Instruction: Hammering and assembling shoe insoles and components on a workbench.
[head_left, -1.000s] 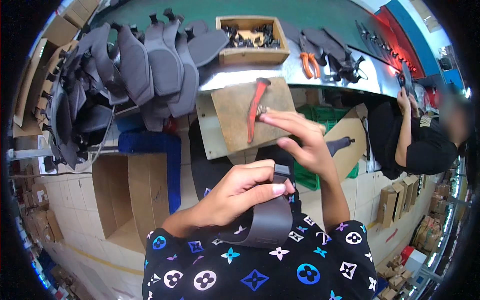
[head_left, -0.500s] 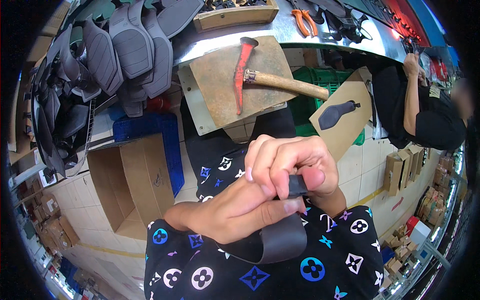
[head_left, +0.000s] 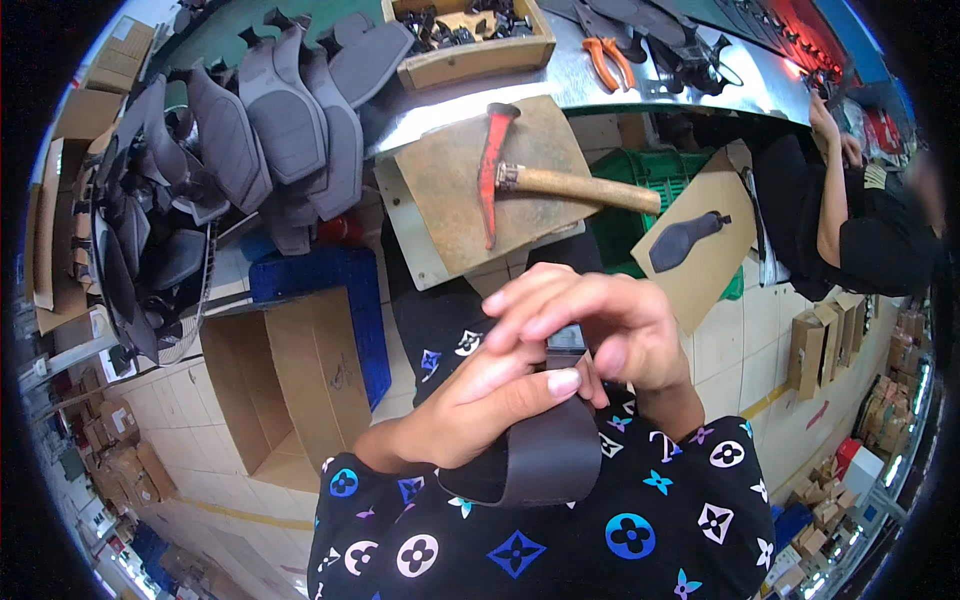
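Several grey sole-shaped pieces (head_left: 285,115) lay heaped leftmost, an open cardboard box (head_left: 315,378) nearby. The left hand (head_left: 490,405) grasped a dark curved strap (head_left: 550,458) before the patterned black garment (head_left: 570,570). Beyond, a red-headed hammer (head_left: 560,184) rested on a brown board (head_left: 445,190). The right hand (head_left: 625,325) arched unclenched over the strap's squared end; contact couldn't be told.

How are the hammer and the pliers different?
The hammer has one wooden handle; the pliers have two orange ones. The hammer lies on the brown board, its handle sticking out past the edge; the pliers lie on the metal table. Both are tools, and nobody is holding either.
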